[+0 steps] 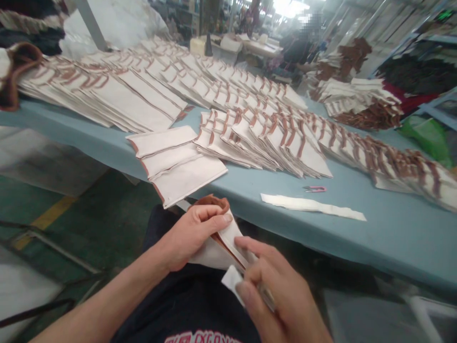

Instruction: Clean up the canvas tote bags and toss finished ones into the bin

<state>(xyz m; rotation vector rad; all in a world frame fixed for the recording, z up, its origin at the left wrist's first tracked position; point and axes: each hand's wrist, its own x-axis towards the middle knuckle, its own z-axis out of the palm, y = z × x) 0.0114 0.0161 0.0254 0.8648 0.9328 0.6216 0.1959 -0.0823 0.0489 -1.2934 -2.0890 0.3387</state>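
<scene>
My left hand [194,231] is closed on a white fabric piece with brown trim [228,236], held over my lap just below the table edge. My right hand [273,290] is closed in a pinch on the lower end of the same piece, and a thin tool, possibly a pen or stick, seems to lie in its fingers. On the light blue table [374,228] lie three similar white pieces [174,162] stacked near the edge in front of me.
Long overlapping rows of white, brown-trimmed pieces [271,138] cover the table. A loose white strip [310,205] and small pink snips [315,189] lie on the bare blue part. Another person [300,47] sits at the far end. Green floor shows at left.
</scene>
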